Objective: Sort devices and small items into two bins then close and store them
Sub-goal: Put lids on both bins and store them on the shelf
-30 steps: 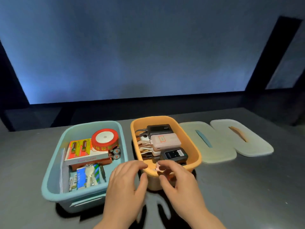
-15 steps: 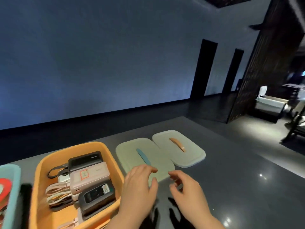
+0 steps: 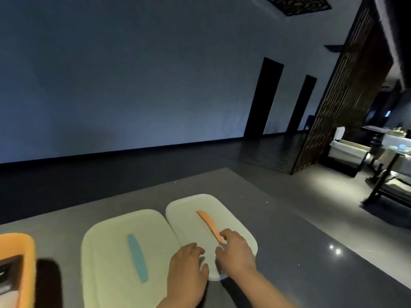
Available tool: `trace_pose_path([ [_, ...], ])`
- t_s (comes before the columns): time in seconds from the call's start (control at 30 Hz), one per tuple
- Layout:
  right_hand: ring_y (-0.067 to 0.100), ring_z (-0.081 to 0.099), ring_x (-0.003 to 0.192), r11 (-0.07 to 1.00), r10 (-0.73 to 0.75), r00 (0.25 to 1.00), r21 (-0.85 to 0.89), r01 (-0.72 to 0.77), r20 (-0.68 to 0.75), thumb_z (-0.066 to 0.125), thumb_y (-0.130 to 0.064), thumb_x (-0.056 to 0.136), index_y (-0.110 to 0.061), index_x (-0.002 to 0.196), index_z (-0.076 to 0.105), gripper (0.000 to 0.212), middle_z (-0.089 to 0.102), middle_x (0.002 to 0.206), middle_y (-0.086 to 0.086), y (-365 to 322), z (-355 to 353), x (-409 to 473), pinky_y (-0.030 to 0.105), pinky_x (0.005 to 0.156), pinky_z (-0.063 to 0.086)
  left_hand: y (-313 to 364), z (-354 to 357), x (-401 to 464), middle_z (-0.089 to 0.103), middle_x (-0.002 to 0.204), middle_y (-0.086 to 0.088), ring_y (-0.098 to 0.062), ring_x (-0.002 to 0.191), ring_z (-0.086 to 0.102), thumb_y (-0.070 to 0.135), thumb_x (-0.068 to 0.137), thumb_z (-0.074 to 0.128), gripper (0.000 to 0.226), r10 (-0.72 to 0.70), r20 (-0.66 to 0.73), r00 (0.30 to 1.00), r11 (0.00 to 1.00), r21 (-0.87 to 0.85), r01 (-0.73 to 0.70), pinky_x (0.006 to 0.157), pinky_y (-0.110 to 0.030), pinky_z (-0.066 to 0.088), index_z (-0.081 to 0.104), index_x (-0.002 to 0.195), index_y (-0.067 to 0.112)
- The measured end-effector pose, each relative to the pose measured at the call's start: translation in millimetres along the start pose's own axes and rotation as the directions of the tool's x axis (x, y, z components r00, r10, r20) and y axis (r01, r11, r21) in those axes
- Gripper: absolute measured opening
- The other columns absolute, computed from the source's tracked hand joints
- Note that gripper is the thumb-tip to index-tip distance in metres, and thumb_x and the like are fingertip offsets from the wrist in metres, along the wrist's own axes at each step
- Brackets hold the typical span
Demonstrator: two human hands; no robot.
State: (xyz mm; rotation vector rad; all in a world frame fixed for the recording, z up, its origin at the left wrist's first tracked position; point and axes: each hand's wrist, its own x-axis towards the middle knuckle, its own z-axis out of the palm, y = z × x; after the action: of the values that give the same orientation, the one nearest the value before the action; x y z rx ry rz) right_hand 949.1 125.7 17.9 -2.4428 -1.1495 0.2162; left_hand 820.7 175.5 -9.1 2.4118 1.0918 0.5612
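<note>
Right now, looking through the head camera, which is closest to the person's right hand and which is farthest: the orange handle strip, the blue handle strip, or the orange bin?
From the right hand:
1. Orange handle strip, at its fingertips, on the right lid.
2. Blue handle strip, on the left lid, past the left hand.
3. Orange bin, at the far left edge.

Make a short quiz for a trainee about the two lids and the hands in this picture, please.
1. True or false: both hands (left hand, right hand) are over the pale flat plastic lid with the orange handle.
2. Which lid lies nearer the orange plastic bin: A, orange-handled, or B, the pale flat plastic lid with the blue handle?
3. Fill in: the lids lie on a ___ tabletop.

Key: 1 true; 2 B; 3 grey.
</note>
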Motion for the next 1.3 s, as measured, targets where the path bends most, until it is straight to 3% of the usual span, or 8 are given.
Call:
trace_pose_path([
  [0.13, 0.02, 0.045, 0.119, 0.989, -0.02, 1.0, -0.143, 0.023, 0.022, 0.051, -0.042, 0.091, -0.024, 0.131, 0.043, 0.045, 0.049, 0.13, -0.002, -1.0, 20.2, 54.4, 0.034, 0.096, 0.04, -11.6, 18.1, 25.6, 0.031, 0.148, 0.014, -0.005, 0.136, 0.026, 0.044, 0.089, 0.044, 0.042, 0.004, 0.035, 0.999, 0.998, 0.067, -0.006, 0.11, -0.022, 0.014, 0.044, 0.13, 0.038],
  [0.3, 0.023, 0.047, 0.113, 0.98, 0.011, 0.998, -0.198, 0.002, 0.068, 0.052, -0.042, 0.092, -0.019, 0.114, 0.052, 0.031, 0.054, 0.118, 0.002, -5.4, 38.6, 90.0, 0.035, 0.089, 0.042, -21.6, 29.0, 27.5, 0.03, 0.149, 0.012, -0.005, 0.137, 0.022, 0.042, 0.09, 0.043, 0.043, 0.015, 0.098, 0.995, 0.997, 0.075, -0.023, 0.112, -0.024, 0.012, 0.042, 0.133, 0.034],
  [0.57, 0.021, 0.055, 0.099, 0.965, 0.017, 0.997, -0.258, -0.037, -0.081, 0.046, -0.044, 0.095, -0.021, 0.105, 0.054, 0.026, 0.061, 0.105, -0.002, 1.8, 10.1, 62.2, 0.033, 0.074, 0.038, -15.5, 16.1, 2.4, 0.021, 0.154, 0.012, -0.004, 0.141, 0.013, 0.041, 0.094, 0.041, 0.044, -0.006, 0.129, 0.992, 1.0, -0.001, 0.006, 0.114, -0.024, 0.005, 0.04, 0.137, 0.032],
  [0.77, 0.013, 0.051, 0.069, 0.997, 0.018, 0.959, -0.068, -0.039, -0.282, 0.056, -0.042, 0.089, -0.034, 0.082, 0.052, 0.011, 0.056, 0.073, -0.012, -16.2, -63.4, -20.7, 0.037, 0.073, 0.03, 18.4, -53.2, -47.1, 0.025, 0.153, 0.006, -0.015, 0.141, 0.017, 0.038, 0.091, 0.046, 0.048, 0.02, 0.064, 0.998, 0.992, -0.129, -0.012, 0.116, -0.03, 0.013, 0.041, 0.138, 0.029],
  [0.93, 0.014, 0.055, 0.068, 0.999, -0.001, 0.967, 0.036, 0.011, -0.256, 0.063, -0.053, 0.081, -0.034, 0.091, 0.055, 0.023, 0.06, 0.072, -0.011, -77.4, -93.2, -94.4, 0.045, 0.073, 0.052, 10.7, -134.6, -108.4, 0.014, 0.157, 0.01, -0.015, 0.144, 0.012, 0.042, 0.092, 0.045, 0.052, -0.027, 0.02, 0.999, 0.988, -0.155, 0.03, 0.118, -0.037, 0.011, 0.032, 0.142, 0.035],
  [1.07, 0.014, 0.057, 0.068, 0.983, -0.079, 0.97, 0.147, 0.114, -0.231, 0.066, -0.05, 0.08, -0.034, 0.089, 0.057, 0.021, 0.062, 0.073, -0.009, -141.7, -76.5, -140.7, 0.041, 0.065, 0.052, -23.9, -195.3, -166.0, 0.008, 0.157, 0.015, -0.011, 0.144, 0.009, 0.041, 0.093, 0.045, 0.054, -0.078, -0.086, 0.993, 0.985, -0.163, 0.063, 0.117, -0.036, 0.011, 0.026, 0.143, 0.038],
  [1.2, 0.01, 0.055, 0.068, 0.954, -0.188, 0.962, 0.196, 0.227, -0.199, 0.066, -0.049, 0.083, -0.03, 0.104, 0.06, 0.029, 0.059, 0.075, -0.012, -211.7, -38.7, -175.5, 0.028, 0.057, 0.042, -70.9, -245.7, -223.7, 0.004, 0.157, 0.018, -0.009, 0.144, 0.011, 0.04, 0.095, 0.042, 0.052, -0.183, -0.165, 0.969, 0.976, -0.153, 0.158, 0.116, -0.038, 0.02, 0.025, 0.144, 0.04],
  [1.3, 0.01, 0.056, 0.069, 0.937, -0.248, 0.956, 0.211, 0.278, -0.157, 0.065, -0.049, 0.082, -0.028, 0.104, 0.062, 0.03, 0.059, 0.074, -0.014, -261.5, -11.9, -194.4, 0.03, 0.058, 0.045, -107.6, -278.0, -256.4, 0.007, 0.157, 0.018, -0.008, 0.144, 0.012, 0.041, 0.095, 0.041, 0.052, -0.25, -0.196, 0.948, 0.963, -0.15, 0.223, 0.117, -0.037, 0.022, 0.025, 0.145, 0.039],
])
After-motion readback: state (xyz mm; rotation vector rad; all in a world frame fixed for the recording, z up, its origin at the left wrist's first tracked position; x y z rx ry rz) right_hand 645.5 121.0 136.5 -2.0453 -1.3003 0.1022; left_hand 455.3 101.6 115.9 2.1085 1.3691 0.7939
